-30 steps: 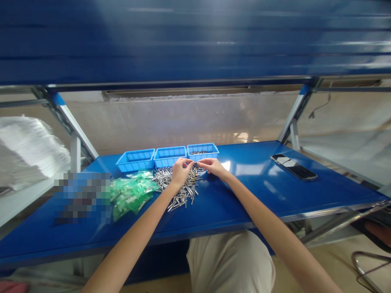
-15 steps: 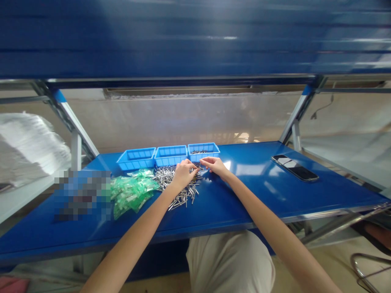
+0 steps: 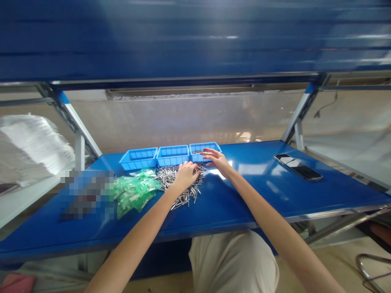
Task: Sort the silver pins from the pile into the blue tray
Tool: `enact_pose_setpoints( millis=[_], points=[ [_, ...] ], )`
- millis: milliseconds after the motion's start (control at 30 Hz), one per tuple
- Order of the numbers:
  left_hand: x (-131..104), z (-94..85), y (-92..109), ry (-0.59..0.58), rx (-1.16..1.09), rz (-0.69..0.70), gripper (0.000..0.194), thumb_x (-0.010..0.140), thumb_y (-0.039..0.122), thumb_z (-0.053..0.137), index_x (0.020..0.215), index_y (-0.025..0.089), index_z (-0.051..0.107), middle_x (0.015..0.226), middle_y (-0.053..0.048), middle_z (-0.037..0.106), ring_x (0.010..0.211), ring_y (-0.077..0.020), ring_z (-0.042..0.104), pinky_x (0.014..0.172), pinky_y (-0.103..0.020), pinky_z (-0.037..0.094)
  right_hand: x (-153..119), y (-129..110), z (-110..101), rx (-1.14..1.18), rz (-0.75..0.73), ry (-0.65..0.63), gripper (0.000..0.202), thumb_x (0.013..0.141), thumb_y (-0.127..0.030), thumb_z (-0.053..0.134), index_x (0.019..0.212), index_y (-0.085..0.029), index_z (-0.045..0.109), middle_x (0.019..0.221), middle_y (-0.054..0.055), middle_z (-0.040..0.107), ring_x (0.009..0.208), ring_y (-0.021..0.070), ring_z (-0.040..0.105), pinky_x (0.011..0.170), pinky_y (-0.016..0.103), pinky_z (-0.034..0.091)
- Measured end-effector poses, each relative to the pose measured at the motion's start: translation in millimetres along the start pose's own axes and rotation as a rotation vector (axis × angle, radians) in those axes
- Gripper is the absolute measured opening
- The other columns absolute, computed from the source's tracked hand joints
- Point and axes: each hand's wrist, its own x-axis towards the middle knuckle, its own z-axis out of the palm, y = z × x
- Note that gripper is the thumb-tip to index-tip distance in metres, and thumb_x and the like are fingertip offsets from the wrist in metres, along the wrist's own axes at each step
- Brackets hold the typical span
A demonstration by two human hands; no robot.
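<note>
My left hand (image 3: 185,176) rests over a loose pile of thin silvery metal pins (image 3: 166,175), fingers bent and slightly apart, with the fingertips partly hidden. Just right of it, my right hand (image 3: 217,161) is open with its fingers spread, at the front of the right blue bin (image 3: 216,147). Some metal pins lie inside that bin, partly covered by the fingers. The middle blue bin (image 3: 173,160) and the left blue bin (image 3: 138,165) stand beside it in a row behind the pile, and no contents show in them.
Green-tinted plastic bags (image 3: 134,193) lie left of the pins, next to a blurred-out patch. A phone (image 3: 298,167) lies on the right of the blue table (image 3: 232,207). Slanted metal posts (image 3: 295,116) hold a blue shelf (image 3: 195,40) overhead.
My right hand has opened from a pinch and shifted slightly up toward the right bin. My left hand has stayed over the pile while its pinch has loosened. The view has shifted slightly.
</note>
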Motion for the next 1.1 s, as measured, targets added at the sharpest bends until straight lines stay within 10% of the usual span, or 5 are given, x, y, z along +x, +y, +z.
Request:
enact_pose_setpoints(
  millis=[167,567,1100],
  points=[
    [1,-0.9,-1,-0.022,-0.011,-0.004,0.019,0.079,0.03,0.05,0.086,0.021,0.065,0.085,-0.005,0.06,0.086,-0.0222,0.049,0.077,-0.036,0.035,-1,-3,-1,-0.027,-0.045,-0.058,0.05,0.071,-0.031,0.059,0.119,-0.026,0.048,0.123,0.006,0.051,0.097,0.0182,0.057,0.059,0.022,0.053],
    [1,-2.0,-4,-0.048,-0.008,-0.003,0.016,0.077,0.03,0.053,0.082,0.021,0.065,0.08,-0.004,0.06,0.082,-0.0207,0.05,0.075,-0.035,0.035,0,24,-5,-0.754,-0.144,-0.028,0.023,0.064,-0.038,0.065,0.081,-0.023,0.069,0.08,0.002,0.067,0.058,0.0118,0.055,0.053,0.023,0.042],
    [2,-0.2,-5,-0.059,-0.017,-0.034,0.012,0.077,0.025,0.053,0.084,0.021,0.062,0.084,-0.003,0.061,0.087,-0.0218,0.051,0.077,-0.036,0.034,0,28,-13,-0.793,-0.174,-0.158,0.029,0.067,-0.038,0.062,0.091,-0.023,0.067,0.078,0.002,0.065,0.058,0.011,0.053,0.053,0.022,0.039]
  ],
)
